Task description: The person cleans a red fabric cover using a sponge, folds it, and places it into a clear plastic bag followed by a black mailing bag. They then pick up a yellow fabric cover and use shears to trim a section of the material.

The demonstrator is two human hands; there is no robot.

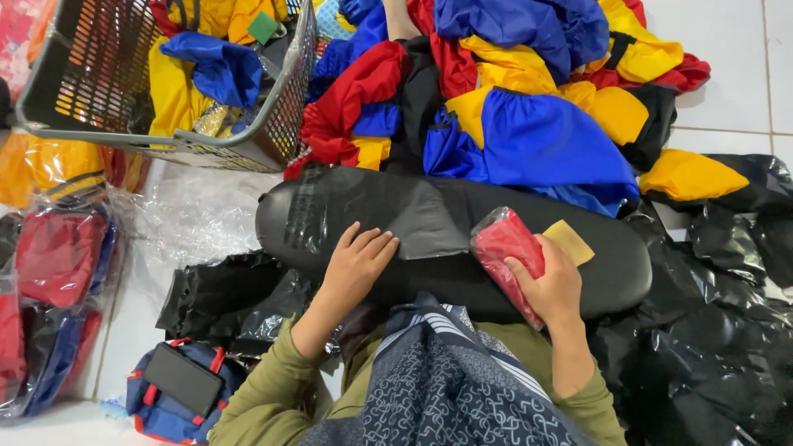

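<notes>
Patterned scarf; R hand grips red packet.

Grey mesh basket upper left, holding yellow and blue cloth. Red-blue-yellow garment heap top centre. Bagged garments stacked left. Phone lying on blue pouch.

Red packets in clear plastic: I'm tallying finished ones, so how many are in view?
4: one in the right hand, the red packet; three stacked at the left edge. More may be hidden.
</notes>
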